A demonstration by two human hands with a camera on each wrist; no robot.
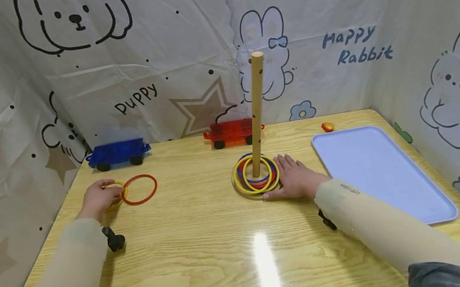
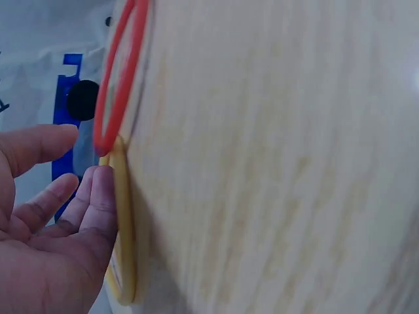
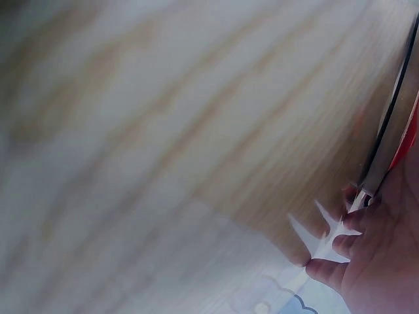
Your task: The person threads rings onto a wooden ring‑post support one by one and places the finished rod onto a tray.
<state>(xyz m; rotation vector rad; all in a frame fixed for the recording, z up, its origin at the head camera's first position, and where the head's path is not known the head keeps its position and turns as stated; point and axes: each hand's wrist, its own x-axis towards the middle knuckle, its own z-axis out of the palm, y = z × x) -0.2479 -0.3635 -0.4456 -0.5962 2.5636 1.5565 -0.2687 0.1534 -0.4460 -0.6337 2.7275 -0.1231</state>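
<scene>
At the left of the table, my left hand (image 1: 100, 198) lies over yellow rings (image 1: 119, 185). In the left wrist view its fingers are fairly straight and spread, with fingertips near the lower end of a red ring (image 2: 124, 78). That red ring overlaps the yellow rings and slants up from them. Flat on the table, my right hand (image 1: 296, 177) rests against the round base of a wooden post (image 1: 258, 106), fingers extended. Around the foot of this upright post lie several yellow, red and blue rings (image 1: 276, 178).
A blue toy wagon (image 1: 119, 153) stands beyond my left hand, a red toy wagon (image 1: 230, 133) behind the post. On the right lies a pale blue tray (image 1: 370, 164), with a small orange-red piece (image 1: 327, 126) near its far edge. Printed cloth walls (image 1: 199, 37) enclose the table.
</scene>
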